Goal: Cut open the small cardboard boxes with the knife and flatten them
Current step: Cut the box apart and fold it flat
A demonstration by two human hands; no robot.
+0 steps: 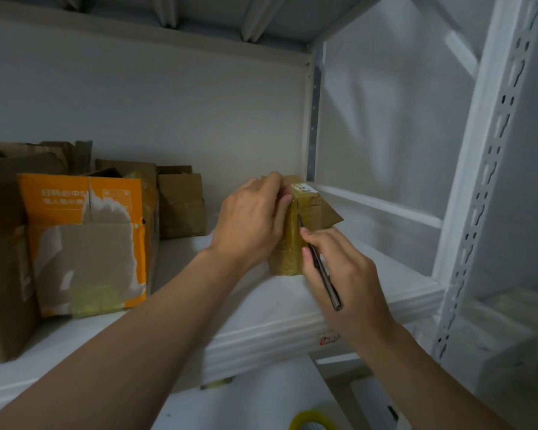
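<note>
Our right fingers (306, 254) pinch a slim dark knife (320, 271) the way one holds a pen, and its tip rests on the taped seam running down a small cardboard box (284, 259). Our left fingers (277, 184) curl over the top of that box and grip it, holding it on end. The right hand (345, 274) sits low and just beside the box. The left hand (255, 218) covers much of its upper left face. The box stands near the front right corner of a white shelf (292, 324), wrapped in yellowish tape, with a printed label (305, 188) on top and one brown flap (330, 215) sticking out to the right. We judge the cut to be at its start: the tape along the seam looks whole below the blade, the box keeps its full shape, and nothing on it is folded flat. On the left of the same shelf, well apart from the hands, stand an orange box (84, 237) with its flaps up and several brown boxes (180, 206) with open tops, none of them flattened as far as we can see. Whether they belong to this job we cannot tell. A roll of tape (311, 422) lies below the shelf. By our reading, most of the work lies ahead: finish this seam, open the ends, then press the box flat.
</note>
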